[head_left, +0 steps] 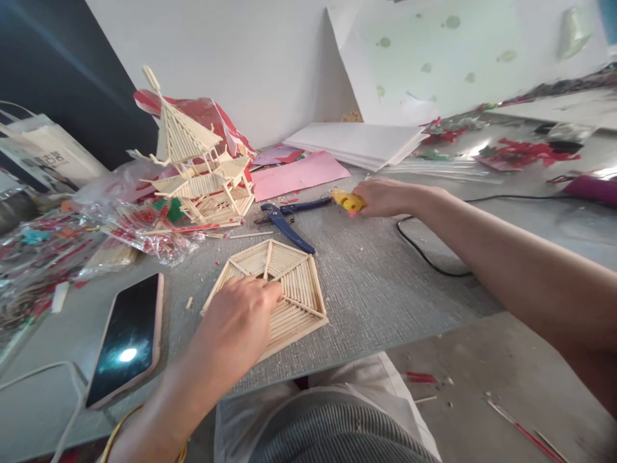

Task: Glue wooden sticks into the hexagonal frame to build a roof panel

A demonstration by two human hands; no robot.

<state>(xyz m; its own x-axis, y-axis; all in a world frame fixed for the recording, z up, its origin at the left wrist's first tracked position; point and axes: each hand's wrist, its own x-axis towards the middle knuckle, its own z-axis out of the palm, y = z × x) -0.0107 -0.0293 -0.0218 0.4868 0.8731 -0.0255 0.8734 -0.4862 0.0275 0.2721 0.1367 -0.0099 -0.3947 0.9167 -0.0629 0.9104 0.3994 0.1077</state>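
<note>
Near the table's front edge lies a hexagonal panel of thin wooden sticks (pixel 301 283), with spokes meeting around a dark opening. My left hand (pixel 245 312) covers its middle, fingers curled down and gripping it there; the fingertips are hidden. With my right arm stretched out, my right hand (pixel 378 198) is closed around a yellow plastic object (pixel 349 200), whose kind I cannot make out. Just left of that object, blue-handled cutters (pixel 284 222) lie with their handles spread. Behind the panel stands a tiered pagoda model of sticks (pixel 193 161).
A phone (pixel 128 337) lies left of the panel, near plastic bags of sticks (pixel 139 231). Pink paper (pixel 301 175) and white boards (pixel 359 145) lie at the back. A black cord (pixel 429 260) loops beneath my right arm. Stick scraps (pixel 421 378) litter the floor.
</note>
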